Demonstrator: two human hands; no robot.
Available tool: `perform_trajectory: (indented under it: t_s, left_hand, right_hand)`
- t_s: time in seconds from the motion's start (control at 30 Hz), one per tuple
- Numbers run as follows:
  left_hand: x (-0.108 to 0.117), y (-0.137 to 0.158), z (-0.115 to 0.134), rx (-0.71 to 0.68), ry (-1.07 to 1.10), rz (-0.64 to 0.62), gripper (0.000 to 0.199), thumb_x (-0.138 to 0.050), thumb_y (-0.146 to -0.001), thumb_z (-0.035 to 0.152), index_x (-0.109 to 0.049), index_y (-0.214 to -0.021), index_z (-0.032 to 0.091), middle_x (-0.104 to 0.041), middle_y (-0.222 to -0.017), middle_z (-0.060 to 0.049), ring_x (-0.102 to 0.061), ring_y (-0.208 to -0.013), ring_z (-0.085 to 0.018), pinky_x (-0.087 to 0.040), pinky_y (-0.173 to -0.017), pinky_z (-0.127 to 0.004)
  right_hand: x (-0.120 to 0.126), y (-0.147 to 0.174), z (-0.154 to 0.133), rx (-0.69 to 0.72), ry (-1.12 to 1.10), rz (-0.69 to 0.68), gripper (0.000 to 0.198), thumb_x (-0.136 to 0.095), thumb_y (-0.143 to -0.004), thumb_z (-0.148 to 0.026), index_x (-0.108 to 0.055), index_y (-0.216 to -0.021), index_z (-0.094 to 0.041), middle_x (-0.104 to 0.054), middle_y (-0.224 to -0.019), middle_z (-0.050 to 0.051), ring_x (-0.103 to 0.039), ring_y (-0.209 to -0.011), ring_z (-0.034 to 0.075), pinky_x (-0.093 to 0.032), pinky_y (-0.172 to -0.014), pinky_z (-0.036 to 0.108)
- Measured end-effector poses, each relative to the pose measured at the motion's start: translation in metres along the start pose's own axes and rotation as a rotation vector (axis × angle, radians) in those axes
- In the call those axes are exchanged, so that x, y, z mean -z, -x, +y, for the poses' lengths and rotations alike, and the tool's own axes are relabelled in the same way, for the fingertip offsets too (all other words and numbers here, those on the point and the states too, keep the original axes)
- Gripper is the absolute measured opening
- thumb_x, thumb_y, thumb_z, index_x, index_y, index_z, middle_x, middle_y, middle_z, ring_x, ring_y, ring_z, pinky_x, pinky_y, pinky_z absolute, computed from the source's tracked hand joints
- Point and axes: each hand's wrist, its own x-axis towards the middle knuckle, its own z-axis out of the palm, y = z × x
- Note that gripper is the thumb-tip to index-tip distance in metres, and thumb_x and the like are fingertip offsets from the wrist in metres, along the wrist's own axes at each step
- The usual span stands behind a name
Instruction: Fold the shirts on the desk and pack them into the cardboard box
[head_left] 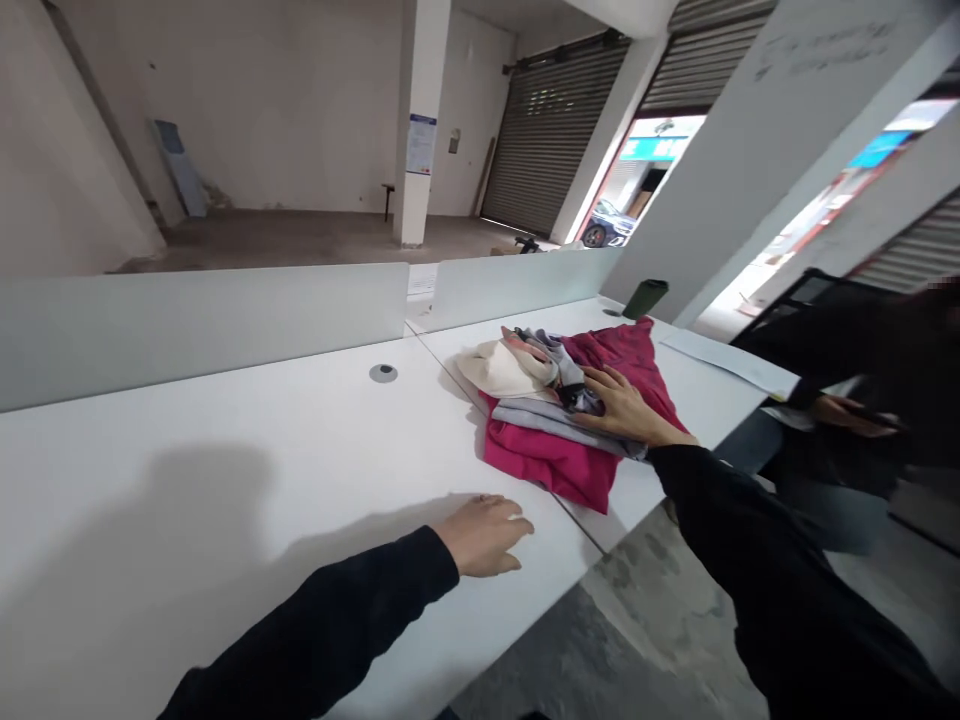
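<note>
A pile of clothes lies on the white desk (315, 450), right of the middle. A bright pink garment (555, 460) is at the bottom, with a folded grey garment (551, 415) over it. On top sit a cream cloth (506, 370) and a crumpled grey-and-black piece (559, 365). A darker red patterned garment (626, 350) spreads out behind. My right hand (622, 408) rests on the pile with fingers spread, touching the crumpled piece and the grey garment. My left hand (487, 535) is over the desk in front of the pile, fingers apart, holding nothing.
A low frosted divider (225, 320) runs along the desk's back edge. A cable hole (383, 373) sits near the divider. At the far right end are a dark green container (645, 298) and white papers (724, 362). A seated person (847, 410) is close on the right.
</note>
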Motion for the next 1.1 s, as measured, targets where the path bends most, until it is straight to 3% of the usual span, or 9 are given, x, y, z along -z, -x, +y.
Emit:
perform_trajectory:
  t_s: [0.1, 0.2, 0.3, 0.47, 0.6, 0.7, 0.83, 0.97, 1.1]
  left_hand:
    - [0.014, -0.004, -0.001, 0.256, 0.234, 0.169, 0.09, -0.066, -0.077, 0.044, -0.022, -0.151, 0.016, -0.011, -0.159, -0.022, -0.016, -0.145, -0.041, -0.026, -0.113, -0.054]
    - [0.024, -0.038, -0.003, 0.421, 0.496, 0.23, 0.098, -0.058, -0.083, 0.046, -0.002, -0.152, 0.006, -0.001, -0.159, -0.026, 0.0, -0.148, -0.036, -0.017, -0.117, -0.051]
    - [0.022, -0.092, 0.009, 0.372, 0.562, 0.202, 0.09, -0.051, -0.085, 0.039, -0.006, -0.149, -0.006, 0.0, -0.158, -0.029, 0.003, -0.149, -0.03, -0.009, -0.12, -0.042]
    - [0.013, -0.143, 0.047, 0.165, 0.583, 0.065, 0.073, -0.05, -0.085, 0.038, -0.032, -0.144, -0.002, -0.013, -0.159, -0.023, -0.013, -0.148, -0.026, -0.017, -0.119, -0.033]
    - [0.015, -0.098, 0.043, -0.05, 0.46, -0.153, 0.057, -0.053, -0.086, 0.037, -0.051, -0.136, 0.009, -0.05, -0.143, -0.017, -0.043, -0.135, -0.027, -0.03, -0.113, -0.035]
    - [0.023, -0.034, 0.026, -0.085, 0.229, -0.328, 0.059, -0.053, -0.086, 0.041, -0.052, -0.134, 0.008, -0.055, -0.136, -0.02, -0.051, -0.126, -0.033, -0.039, -0.105, -0.042]
    - [0.032, 0.041, 0.025, 0.06, 0.035, -0.349, 0.048, -0.057, -0.085, 0.037, -0.06, -0.124, 0.009, -0.062, -0.125, -0.021, -0.057, -0.118, -0.035, -0.047, -0.096, -0.043]
    - [0.032, 0.076, 0.048, 0.13, -0.004, -0.325, 0.041, -0.058, -0.086, 0.036, -0.062, -0.119, 0.012, -0.065, -0.116, -0.018, -0.06, -0.112, -0.034, -0.05, -0.092, -0.043]
    - [0.031, 0.093, 0.073, 0.126, 0.08, -0.303, 0.039, -0.059, -0.086, 0.034, -0.061, -0.121, 0.018, -0.066, -0.118, -0.014, -0.062, -0.11, -0.033, -0.051, -0.092, -0.043]
  right_hand:
    - [0.004, 0.013, -0.037, -0.014, 0.044, -0.088, 0.075, -0.062, -0.078, -0.055, -0.044, -0.142, -0.019, -0.022, -0.157, 0.017, -0.018, -0.141, 0.044, -0.032, -0.098, 0.07]
    - [-0.002, 0.021, -0.063, -0.036, 0.161, -0.054, 0.069, -0.066, -0.077, -0.043, -0.046, -0.139, -0.022, -0.017, -0.159, 0.016, -0.012, -0.142, 0.047, -0.028, -0.097, 0.075]
    - [-0.012, 0.024, -0.053, 0.001, 0.238, 0.003, 0.058, -0.062, -0.079, -0.032, -0.049, -0.135, -0.024, -0.021, -0.159, 0.013, -0.012, -0.143, 0.045, -0.026, -0.098, 0.075]
    - [-0.025, 0.037, 0.017, 0.094, 0.231, 0.06, 0.048, -0.056, -0.076, -0.019, -0.057, -0.124, -0.023, -0.033, -0.154, 0.01, -0.023, -0.142, 0.037, -0.03, -0.104, 0.064]
    - [-0.035, 0.049, 0.063, 0.016, 0.145, 0.079, 0.05, -0.054, -0.066, -0.012, -0.063, -0.114, -0.02, -0.044, -0.147, 0.012, -0.033, -0.137, 0.036, -0.035, -0.104, 0.055]
    - [-0.034, 0.044, 0.068, -0.076, 0.093, 0.076, 0.052, -0.051, -0.062, -0.011, -0.065, -0.111, -0.019, -0.049, -0.142, 0.016, -0.039, -0.132, 0.038, -0.035, -0.101, 0.055]
    - [-0.021, 0.029, 0.028, -0.105, 0.066, 0.165, 0.061, -0.055, -0.069, -0.024, -0.054, -0.129, -0.016, -0.039, -0.147, 0.02, -0.033, -0.133, 0.044, -0.032, -0.1, 0.062]
    - [-0.016, 0.013, -0.03, 0.009, 0.11, 0.141, 0.072, -0.061, -0.074, -0.033, -0.04, -0.142, -0.021, -0.021, -0.156, 0.017, -0.024, -0.136, 0.046, -0.033, -0.097, 0.063]
    - [-0.01, -0.02, -0.042, -0.12, 0.047, 0.104, 0.046, -0.05, -0.083, -0.02, -0.054, -0.129, -0.019, -0.051, -0.133, 0.019, -0.048, -0.115, 0.036, -0.04, -0.089, 0.048]
